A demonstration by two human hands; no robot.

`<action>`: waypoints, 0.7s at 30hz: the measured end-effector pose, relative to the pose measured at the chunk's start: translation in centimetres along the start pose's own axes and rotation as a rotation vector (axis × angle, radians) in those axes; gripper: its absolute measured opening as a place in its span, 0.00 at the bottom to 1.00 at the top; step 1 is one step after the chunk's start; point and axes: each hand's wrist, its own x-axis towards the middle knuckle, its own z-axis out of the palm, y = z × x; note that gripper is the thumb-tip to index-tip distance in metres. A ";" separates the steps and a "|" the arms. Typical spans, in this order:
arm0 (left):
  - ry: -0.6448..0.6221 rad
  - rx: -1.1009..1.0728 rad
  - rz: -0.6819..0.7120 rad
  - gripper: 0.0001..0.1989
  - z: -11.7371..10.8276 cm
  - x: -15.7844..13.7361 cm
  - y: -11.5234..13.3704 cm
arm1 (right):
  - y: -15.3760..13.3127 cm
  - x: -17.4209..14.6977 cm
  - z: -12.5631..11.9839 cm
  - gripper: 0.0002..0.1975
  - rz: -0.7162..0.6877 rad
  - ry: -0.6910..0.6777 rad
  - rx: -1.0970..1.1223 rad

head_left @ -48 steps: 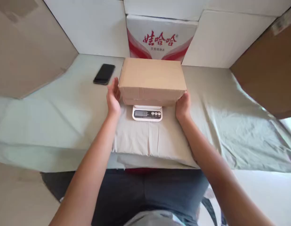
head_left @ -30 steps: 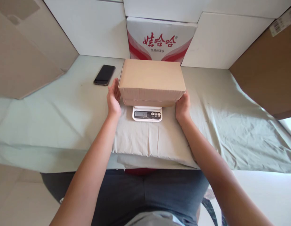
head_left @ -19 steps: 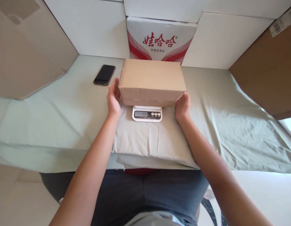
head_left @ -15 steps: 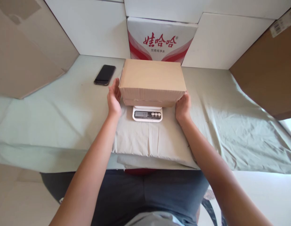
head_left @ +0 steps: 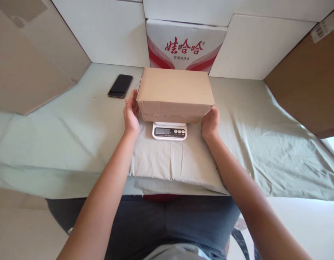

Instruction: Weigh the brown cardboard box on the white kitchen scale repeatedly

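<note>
A plain brown cardboard box (head_left: 175,86) rests flat on a small white digital scale (head_left: 169,137), which sits on the cloth. The scale's platform is mostly hidden under the box; its display and several buttons face me, but I cannot read the digits clearly. My left hand (head_left: 131,113) is against the box's left side, fingers pointing up and away from me. At the lower right corner, my right hand (head_left: 211,122) cups the box, its fingertips hidden behind the cardboard. Both hands hold the box between them.
A black phone (head_left: 121,86) lies left of the box on the pale green cloth (head_left: 75,141). Behind stands a white and red carton (head_left: 186,45) with Chinese lettering. Large brown cartons flank the surface on the left (head_left: 34,54) and right (head_left: 307,83).
</note>
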 end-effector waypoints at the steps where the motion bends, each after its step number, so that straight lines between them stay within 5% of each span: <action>1: 0.001 -0.003 0.003 0.47 0.1 -0.2 0.2 | -0.2 -0.2 0.0 0.29 -0.003 -0.004 -0.008; 11: -0.029 0.026 0.022 0.49 1.2 -3.0 2.5 | -3.0 -3.0 1.6 0.33 -0.128 -0.176 -0.124; 21: -0.042 0.000 -0.001 0.48 1.2 -3.4 3.0 | -2.9 -4.0 2.2 0.31 -0.149 -0.170 -0.113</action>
